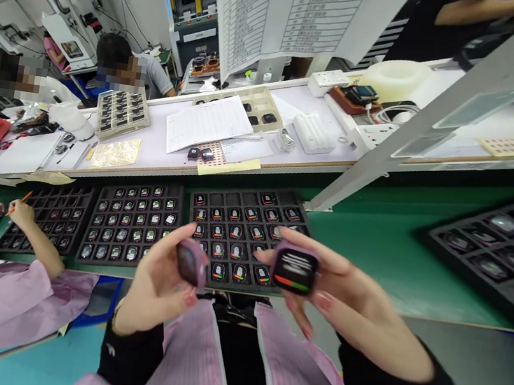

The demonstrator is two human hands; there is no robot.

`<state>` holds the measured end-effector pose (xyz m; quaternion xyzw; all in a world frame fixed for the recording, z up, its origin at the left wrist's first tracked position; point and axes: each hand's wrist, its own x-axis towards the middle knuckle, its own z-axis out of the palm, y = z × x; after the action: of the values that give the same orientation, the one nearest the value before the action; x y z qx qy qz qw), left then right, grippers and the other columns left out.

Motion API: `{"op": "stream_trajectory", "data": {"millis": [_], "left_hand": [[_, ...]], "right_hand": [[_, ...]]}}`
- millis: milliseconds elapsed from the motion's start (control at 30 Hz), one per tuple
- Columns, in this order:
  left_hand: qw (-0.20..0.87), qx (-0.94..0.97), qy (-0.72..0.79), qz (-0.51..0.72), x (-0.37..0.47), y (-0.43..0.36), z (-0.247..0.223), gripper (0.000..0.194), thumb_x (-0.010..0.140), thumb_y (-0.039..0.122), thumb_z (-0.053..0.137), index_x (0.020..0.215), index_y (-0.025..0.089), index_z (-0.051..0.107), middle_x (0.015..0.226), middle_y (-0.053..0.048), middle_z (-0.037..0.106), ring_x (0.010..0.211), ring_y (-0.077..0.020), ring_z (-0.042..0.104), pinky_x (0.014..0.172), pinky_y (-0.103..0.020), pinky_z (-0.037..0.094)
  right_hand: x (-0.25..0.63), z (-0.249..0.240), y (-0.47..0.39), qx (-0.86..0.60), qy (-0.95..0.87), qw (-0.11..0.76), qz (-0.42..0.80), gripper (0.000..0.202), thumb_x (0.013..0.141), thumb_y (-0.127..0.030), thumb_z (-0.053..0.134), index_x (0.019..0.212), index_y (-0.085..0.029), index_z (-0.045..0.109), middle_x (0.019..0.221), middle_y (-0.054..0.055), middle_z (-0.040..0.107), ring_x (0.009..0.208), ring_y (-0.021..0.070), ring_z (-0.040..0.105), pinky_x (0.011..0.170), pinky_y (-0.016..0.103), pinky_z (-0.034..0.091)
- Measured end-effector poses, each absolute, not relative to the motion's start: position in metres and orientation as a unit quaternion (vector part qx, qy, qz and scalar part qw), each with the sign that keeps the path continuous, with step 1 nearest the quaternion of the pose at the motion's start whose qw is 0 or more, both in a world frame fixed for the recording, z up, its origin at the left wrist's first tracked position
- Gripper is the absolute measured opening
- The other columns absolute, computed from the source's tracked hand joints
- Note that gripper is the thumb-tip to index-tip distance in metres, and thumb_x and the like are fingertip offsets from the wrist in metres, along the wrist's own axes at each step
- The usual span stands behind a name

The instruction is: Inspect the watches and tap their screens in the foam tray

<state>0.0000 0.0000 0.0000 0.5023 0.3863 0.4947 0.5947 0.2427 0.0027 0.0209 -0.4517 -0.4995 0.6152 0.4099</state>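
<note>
My left hand (160, 278) holds a smartwatch case (191, 263) with a purple frame between thumb and fingers, its dark face tilted to the right. In my right hand (343, 289) is another smartwatch (295, 270), also purple-framed, its lit screen showing white marks and an orange-green bar. Neither watch has a strap that I can see. Both hands are above the near edge of a black foam tray (218, 198), which carries rows of watches with similar lit screens. A few of its back slots show bare foam.
Left of it lies another foam tray (90, 212) of watches. A co-worker's hands (22, 212) work further left. At right, a tilted tray (496, 241) rests on the green bench (376, 236). A white shelf (146, 160) holds papers (209, 124) and power strips; a slanted post (405, 137) rises before it.
</note>
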Motion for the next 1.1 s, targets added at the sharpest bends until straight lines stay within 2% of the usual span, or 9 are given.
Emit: {"op": "stream_trajectory", "data": {"millis": [67, 233, 333, 433, 567, 667, 900, 1000, 1100], "left_hand": [[0.639, 0.489, 0.373, 0.462, 0.01, 0.009, -0.012, 0.077, 0.075, 0.041, 0.08, 0.143, 0.027, 0.047, 0.107, -0.009, 0.065, 0.08, -0.0142, 0.061, 0.066, -0.022, 0.053], [0.634, 0.481, 0.414, 0.442, 0.03, 0.023, -0.025, 0.063, 0.083, 0.035, 0.073, 0.141, 0.026, 0.049, 0.121, -0.01, 0.064, 0.1, -0.0174, 0.063, 0.087, -0.027, 0.054], [0.641, 0.499, 0.403, 0.422, 0.041, 0.025, -0.024, 0.063, 0.086, 0.035, 0.071, 0.143, 0.025, 0.047, 0.126, -0.01, 0.063, 0.106, -0.019, 0.062, 0.093, -0.03, 0.053], [0.638, 0.518, 0.392, 0.413, 0.05, 0.026, -0.021, 0.06, 0.089, 0.035, 0.066, 0.144, 0.025, 0.046, 0.133, -0.011, 0.06, 0.111, -0.0203, 0.061, 0.096, -0.032, 0.052], [0.609, 0.534, 0.424, 0.406, 0.059, 0.027, -0.02, 0.051, 0.092, 0.04, 0.06, 0.14, 0.027, 0.052, 0.139, -0.01, 0.055, 0.095, -0.0173, 0.063, 0.084, -0.03, 0.056], [0.599, 0.539, 0.435, 0.401, 0.061, 0.028, -0.02, 0.048, 0.092, 0.042, 0.059, 0.138, 0.028, 0.054, 0.133, -0.009, 0.058, 0.083, -0.0142, 0.061, 0.08, -0.03, 0.057], [0.608, 0.532, 0.421, 0.412, 0.063, 0.035, -0.017, 0.051, 0.09, 0.038, 0.063, 0.139, 0.027, 0.052, 0.137, -0.008, 0.056, 0.098, -0.018, 0.062, 0.082, -0.029, 0.057], [0.603, 0.545, 0.401, 0.422, 0.064, 0.037, -0.013, 0.052, 0.09, 0.033, 0.064, 0.14, 0.028, 0.051, 0.144, -0.007, 0.051, 0.113, -0.0203, 0.059, 0.088, -0.029, 0.055], [0.601, 0.553, 0.389, 0.426, 0.065, 0.039, -0.009, 0.053, 0.091, 0.031, 0.063, 0.141, 0.026, 0.049, 0.141, -0.008, 0.055, 0.117, -0.0214, 0.059, 0.093, -0.03, 0.054]], "right_hand": [[0.258, -0.006, 0.003, -0.452, -0.463, 0.411, 0.642, 0.081, 0.064, -0.081, 0.069, 0.135, -0.046, 0.054, 0.12, 0.016, 0.065, 0.058, 0.0123, 0.059, 0.042, 0.035, 0.045], [0.243, -0.035, 0.02, -0.515, -0.453, 0.373, 0.625, 0.087, 0.062, -0.081, 0.069, 0.136, -0.039, 0.053, 0.124, 0.016, 0.062, 0.064, 0.0164, 0.059, 0.05, 0.039, 0.05], [0.241, -0.036, 0.023, -0.487, -0.455, 0.398, 0.63, 0.077, 0.065, -0.076, 0.071, 0.13, -0.037, 0.056, 0.12, 0.015, 0.064, 0.062, 0.0153, 0.058, 0.049, 0.036, 0.05], [0.243, -0.038, 0.023, -0.469, -0.448, 0.434, 0.626, 0.063, 0.067, -0.071, 0.074, 0.118, -0.036, 0.062, 0.105, 0.012, 0.067, 0.057, 0.0135, 0.056, 0.045, 0.032, 0.048], [0.242, -0.043, 0.026, -0.497, -0.44, 0.438, 0.606, 0.055, 0.068, -0.072, 0.073, 0.107, -0.033, 0.067, 0.08, 0.008, 0.064, 0.049, 0.0129, 0.051, 0.039, 0.03, 0.041], [0.241, -0.046, 0.027, -0.492, -0.44, 0.449, 0.602, 0.051, 0.069, -0.07, 0.074, 0.105, -0.034, 0.067, 0.074, 0.007, 0.06, 0.049, 0.0133, 0.05, 0.038, 0.029, 0.038], [0.25, -0.038, 0.029, -0.451, -0.465, 0.459, 0.608, 0.058, 0.071, -0.062, 0.076, 0.12, -0.035, 0.063, 0.086, 0.009, 0.064, 0.052, 0.0145, 0.054, 0.043, 0.033, 0.046], [0.252, -0.032, 0.032, -0.433, -0.469, 0.473, 0.608, 0.057, 0.071, -0.061, 0.077, 0.121, -0.037, 0.063, 0.096, 0.01, 0.066, 0.059, 0.0151, 0.058, 0.045, 0.032, 0.048], [0.253, -0.026, 0.033, -0.428, -0.472, 0.486, 0.598, 0.055, 0.072, -0.061, 0.077, 0.121, -0.038, 0.063, 0.104, 0.01, 0.066, 0.063, 0.0153, 0.06, 0.045, 0.031, 0.049]]}}
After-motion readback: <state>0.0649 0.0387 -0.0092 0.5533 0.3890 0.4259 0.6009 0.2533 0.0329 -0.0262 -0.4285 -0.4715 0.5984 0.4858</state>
